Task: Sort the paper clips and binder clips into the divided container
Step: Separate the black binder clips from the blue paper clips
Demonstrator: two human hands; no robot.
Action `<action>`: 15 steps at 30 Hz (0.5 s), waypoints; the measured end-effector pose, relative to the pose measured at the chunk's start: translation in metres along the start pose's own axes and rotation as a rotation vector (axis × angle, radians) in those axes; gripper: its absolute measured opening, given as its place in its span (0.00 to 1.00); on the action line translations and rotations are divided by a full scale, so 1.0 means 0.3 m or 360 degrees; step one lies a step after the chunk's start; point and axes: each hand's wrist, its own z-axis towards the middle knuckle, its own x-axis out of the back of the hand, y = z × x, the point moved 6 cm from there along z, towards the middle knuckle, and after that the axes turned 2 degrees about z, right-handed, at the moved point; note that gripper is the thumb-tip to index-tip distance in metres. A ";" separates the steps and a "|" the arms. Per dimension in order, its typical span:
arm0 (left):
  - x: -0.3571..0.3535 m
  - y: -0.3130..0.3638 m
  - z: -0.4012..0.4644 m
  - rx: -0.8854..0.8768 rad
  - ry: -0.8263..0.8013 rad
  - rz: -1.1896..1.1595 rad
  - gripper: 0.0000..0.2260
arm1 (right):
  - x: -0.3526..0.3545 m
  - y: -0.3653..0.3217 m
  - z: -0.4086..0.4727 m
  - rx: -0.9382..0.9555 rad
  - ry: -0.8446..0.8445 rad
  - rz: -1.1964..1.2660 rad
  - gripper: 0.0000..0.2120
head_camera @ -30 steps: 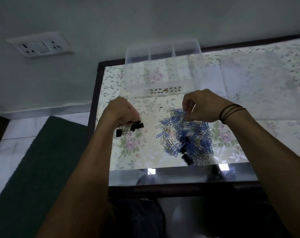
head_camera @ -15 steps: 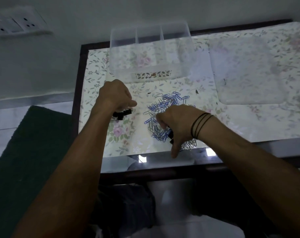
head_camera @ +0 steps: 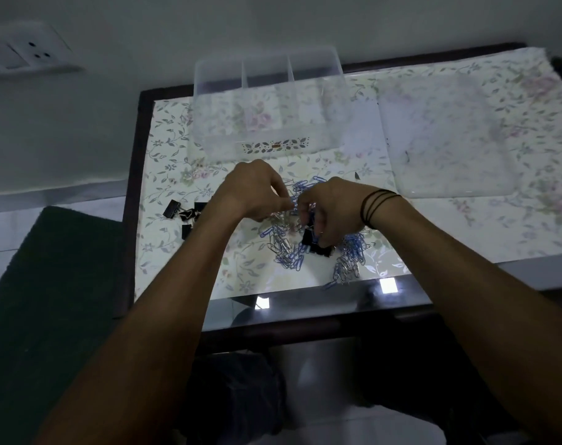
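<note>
- While both our hands meet over the pile of paper clips (head_camera: 318, 248), our left hand (head_camera: 254, 191) has its fingers curled inward with the fingertips at the blue clips; we cannot tell for certain whether it pinches one.
- Our right hand (head_camera: 331, 213) is curled downward into the pile, its fingers closed around a tangle of clips, with a black binder clip (head_camera: 307, 237) just below its fingertips; which piece it actually grips we cannot tell.
- We wear thin black bands (head_camera: 377, 205) on the right wrist.
- We see blue and silver paper clips mixed together on the floral table cover (head_camera: 466, 220), near the front edge of the glass-topped table (head_camera: 305, 311).
- We find a small group of black binder clips (head_camera: 183, 213) lying apart, left of our left forearm.
- We see the clear divided container (head_camera: 267, 101) standing behind the hands, its compartments showing nothing inside.
- We note a clear lid (head_camera: 450, 139) lying flat to the container's right.
- We see a wall socket plate (head_camera: 19, 56) at upper left and a dark green mat (head_camera: 48, 284) on the floor.
</note>
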 end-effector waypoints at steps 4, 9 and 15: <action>-0.023 0.030 -0.005 -0.0019 -0.0191 -0.0424 0.08 | 0.060 0.025 -0.026 -0.0013 0.0079 0.0186 0.21; -0.030 0.049 -0.023 0.0042 -0.0430 -0.0832 0.10 | 0.085 0.086 -0.049 -0.0076 0.0044 0.1001 0.16; -0.059 0.044 -0.018 0.0032 -0.0673 -0.0856 0.09 | 0.093 0.139 -0.032 -0.0193 0.0070 0.1760 0.13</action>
